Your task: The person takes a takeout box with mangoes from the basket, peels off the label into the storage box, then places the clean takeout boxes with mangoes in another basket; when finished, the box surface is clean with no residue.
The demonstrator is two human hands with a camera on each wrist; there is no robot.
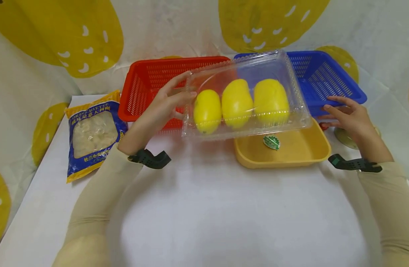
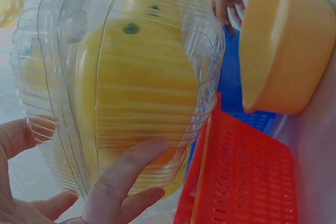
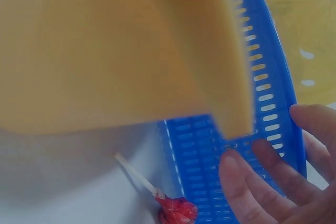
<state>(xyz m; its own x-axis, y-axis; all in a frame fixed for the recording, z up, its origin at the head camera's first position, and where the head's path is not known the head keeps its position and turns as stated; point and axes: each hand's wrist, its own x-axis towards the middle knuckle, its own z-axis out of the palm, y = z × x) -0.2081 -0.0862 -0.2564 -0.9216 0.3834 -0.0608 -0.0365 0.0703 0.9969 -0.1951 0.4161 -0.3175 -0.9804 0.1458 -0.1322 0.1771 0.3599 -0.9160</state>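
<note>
My left hand (image 1: 168,98) grips the left end of a clear plastic clamshell box (image 1: 296,128), holding it raised and tilted above the table. Three yellow mangoes (image 1: 237,104) lie in a row inside it. Up close in the left wrist view, fingers bend around the ribbed end of the box. My right hand (image 1: 349,115) is at the near right corner of the blue basket (image 1: 349,83), fingers spread, fingertips right at its rim and wall. Beside that hand in the right wrist view lies a red-wrapped lollipop (image 3: 178,211) with a white stick.
Behind the box stands a red basket (image 1: 131,85). A yellow basin (image 1: 284,161), with a green-and-white printed piece (image 1: 272,142) in it, sits in front of the blue basket. At far left lies a pasta bag (image 1: 94,133). A round lidded jar (image 1: 346,138) is partly hidden by my right hand.
</note>
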